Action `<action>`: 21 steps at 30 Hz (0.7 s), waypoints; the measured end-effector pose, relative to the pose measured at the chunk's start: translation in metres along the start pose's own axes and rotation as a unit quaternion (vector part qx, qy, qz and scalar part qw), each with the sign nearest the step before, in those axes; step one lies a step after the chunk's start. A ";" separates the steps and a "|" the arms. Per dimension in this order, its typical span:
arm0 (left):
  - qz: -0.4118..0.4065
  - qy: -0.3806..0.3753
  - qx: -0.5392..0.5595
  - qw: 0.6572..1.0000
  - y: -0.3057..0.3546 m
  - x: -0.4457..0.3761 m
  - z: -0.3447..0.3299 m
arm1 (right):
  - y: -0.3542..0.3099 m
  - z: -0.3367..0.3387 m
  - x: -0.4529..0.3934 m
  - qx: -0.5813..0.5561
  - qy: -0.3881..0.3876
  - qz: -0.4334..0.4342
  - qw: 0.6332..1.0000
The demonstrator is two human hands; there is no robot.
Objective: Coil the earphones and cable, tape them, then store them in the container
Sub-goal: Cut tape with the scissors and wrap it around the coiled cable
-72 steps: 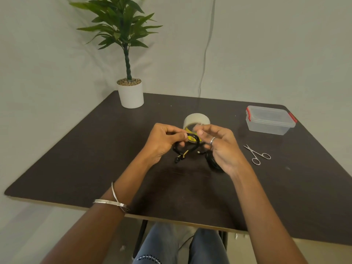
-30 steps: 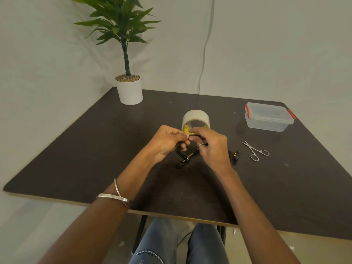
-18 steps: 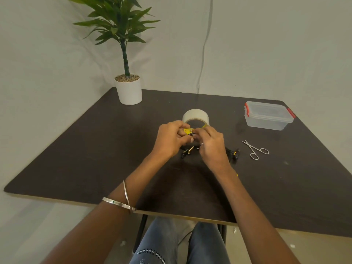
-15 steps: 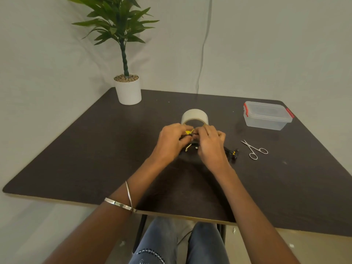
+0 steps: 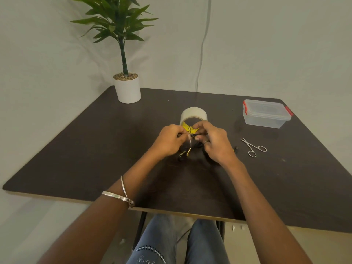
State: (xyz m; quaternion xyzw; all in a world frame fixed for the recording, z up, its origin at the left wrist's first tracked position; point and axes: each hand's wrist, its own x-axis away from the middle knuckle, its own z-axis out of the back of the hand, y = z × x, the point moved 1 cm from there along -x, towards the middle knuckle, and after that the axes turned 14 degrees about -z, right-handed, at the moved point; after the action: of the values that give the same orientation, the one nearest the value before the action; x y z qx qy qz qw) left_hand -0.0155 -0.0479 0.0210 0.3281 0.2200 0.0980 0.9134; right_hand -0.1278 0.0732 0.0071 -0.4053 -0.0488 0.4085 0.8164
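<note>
Both hands meet over the middle of the dark table (image 5: 95, 149). My left hand (image 5: 168, 141) and my right hand (image 5: 215, 142) pinch a black coiled cable (image 5: 192, 134) between fingertips, with a small clear strip of tape between them. Loose black ends with gold tips (image 5: 185, 153) hang below the hands. Another black piece (image 5: 236, 149) shows past my right hand. Just behind the hands a roll of clear tape (image 5: 194, 115) with a yellow core stands on edge. The clear container (image 5: 265, 113) with red clips sits shut at the far right.
Small steel scissors (image 5: 252, 147) lie right of my right hand, in front of the container. A potted plant (image 5: 127, 88) in a white pot stands at the table's far left corner. A thin cord hangs down the wall behind.
The hands came together, dipped toward the table, then lifted slightly in front of the tape roll. My right hand left a black bundle on the table beside it.
</note>
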 end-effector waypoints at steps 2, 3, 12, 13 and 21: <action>0.056 -0.026 0.096 0.993 -0.003 0.000 0.001 | -0.002 0.001 0.002 0.012 -0.003 0.021 1.000; 0.077 -0.032 0.134 0.988 -0.003 0.000 0.003 | -0.002 0.001 0.002 0.022 -0.005 0.031 0.999; 0.201 -0.019 0.389 0.899 0.003 0.002 0.007 | 0.002 0.003 0.009 0.055 0.044 0.155 0.985; 0.208 -0.015 0.400 0.893 0.003 0.002 0.006 | 0.001 0.003 0.011 0.053 0.050 0.165 0.984; 0.231 -0.006 0.420 0.877 0.000 0.001 0.008 | 0.005 0.005 0.014 -0.027 0.062 0.175 0.982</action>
State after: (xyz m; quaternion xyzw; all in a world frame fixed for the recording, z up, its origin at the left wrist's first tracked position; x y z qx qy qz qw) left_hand -0.0113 -0.0521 0.0259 0.7231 0.1531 0.2030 0.6423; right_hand -0.1234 0.0883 0.0036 -0.4538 0.0628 0.5180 0.7224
